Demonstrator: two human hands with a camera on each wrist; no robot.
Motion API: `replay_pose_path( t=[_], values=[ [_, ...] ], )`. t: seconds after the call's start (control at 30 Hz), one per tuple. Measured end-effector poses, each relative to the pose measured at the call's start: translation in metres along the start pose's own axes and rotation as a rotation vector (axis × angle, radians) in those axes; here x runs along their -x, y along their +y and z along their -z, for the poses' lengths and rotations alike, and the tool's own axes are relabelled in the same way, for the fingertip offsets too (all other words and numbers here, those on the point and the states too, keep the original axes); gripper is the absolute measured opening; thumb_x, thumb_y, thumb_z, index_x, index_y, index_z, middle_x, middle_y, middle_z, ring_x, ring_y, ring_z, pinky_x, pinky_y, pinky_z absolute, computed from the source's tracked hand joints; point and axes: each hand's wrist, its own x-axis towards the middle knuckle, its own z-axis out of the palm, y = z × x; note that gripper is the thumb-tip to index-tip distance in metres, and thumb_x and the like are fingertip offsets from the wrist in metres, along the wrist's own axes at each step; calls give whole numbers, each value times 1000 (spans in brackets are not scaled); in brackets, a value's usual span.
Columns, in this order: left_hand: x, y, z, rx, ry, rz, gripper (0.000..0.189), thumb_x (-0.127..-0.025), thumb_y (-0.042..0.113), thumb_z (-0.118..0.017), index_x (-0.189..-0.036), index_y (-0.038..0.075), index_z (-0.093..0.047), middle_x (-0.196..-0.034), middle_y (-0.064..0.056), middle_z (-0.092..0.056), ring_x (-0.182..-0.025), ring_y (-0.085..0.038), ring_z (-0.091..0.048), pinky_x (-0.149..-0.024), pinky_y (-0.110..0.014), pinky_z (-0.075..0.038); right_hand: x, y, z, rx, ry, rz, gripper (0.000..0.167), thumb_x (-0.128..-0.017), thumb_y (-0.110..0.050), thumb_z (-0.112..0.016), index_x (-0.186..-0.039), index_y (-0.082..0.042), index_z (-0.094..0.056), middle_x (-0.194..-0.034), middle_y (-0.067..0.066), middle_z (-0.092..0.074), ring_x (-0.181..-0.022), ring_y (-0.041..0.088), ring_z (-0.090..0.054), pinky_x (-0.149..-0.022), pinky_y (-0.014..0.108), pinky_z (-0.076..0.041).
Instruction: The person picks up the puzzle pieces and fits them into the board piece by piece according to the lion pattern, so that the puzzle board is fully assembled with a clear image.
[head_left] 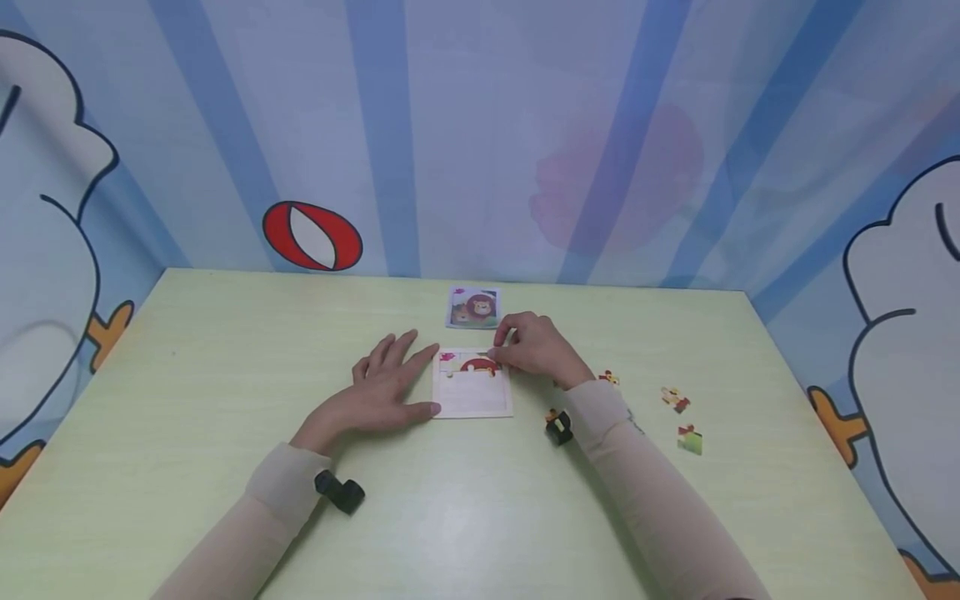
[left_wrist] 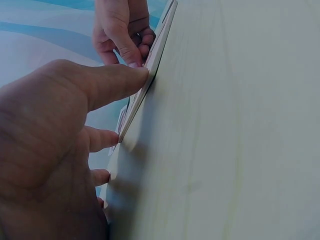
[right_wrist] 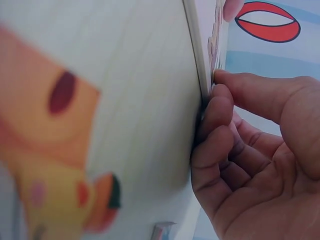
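A square puzzle board point(head_left: 474, 404) with a pale border lies on the table, its upper part filled with joined pieces showing a red-brown mane point(head_left: 477, 365). My left hand point(head_left: 375, 392) is spread at the board's left side, thumb at the lower left corner and forefinger at the upper left one. At the upper right corner, my right hand point(head_left: 534, 346) pinches a puzzle piece between thumb and curled forefinger, the fingers hiding most of it. In the right wrist view the thumb point(right_wrist: 250, 92) meets the board's edge, with the other fingers curled below.
A lion picture card point(head_left: 474, 308) lies just behind the board. Loose puzzle pieces are scattered to the right, among them a yellow one point(head_left: 675, 399) and a green one point(head_left: 690, 439); others sit partly behind the right forearm. A striped curtain point(head_left: 480, 142) stands behind the table.
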Motion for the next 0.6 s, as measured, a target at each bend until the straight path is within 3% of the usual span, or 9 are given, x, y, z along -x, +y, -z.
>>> replay_pose_path(
  t=[0.33,0.6],
  values=[
    [0,0,0,6,5,-11,91,-98,44,-69,-173,20,-25,-183,-17,-3,-167,-48,5,-125,-79,-8,10,12,9,-189,1,-28,17,-101,-30,-74,-106,-15,-76,-80,4,-74,-70,18,-64,-67,31,-49],
    [0,-1,-1,2,5,-12,91,-97,44,-69,-173,19,-24,-183,-17,-3,-167,-48,4,-125,-78,-8,20,27,22,-244,30,5,17,-102,-29,-72,-107,-13,-77,-83,7,-75,-73,22,-65,-67,32,-51]
  ],
)
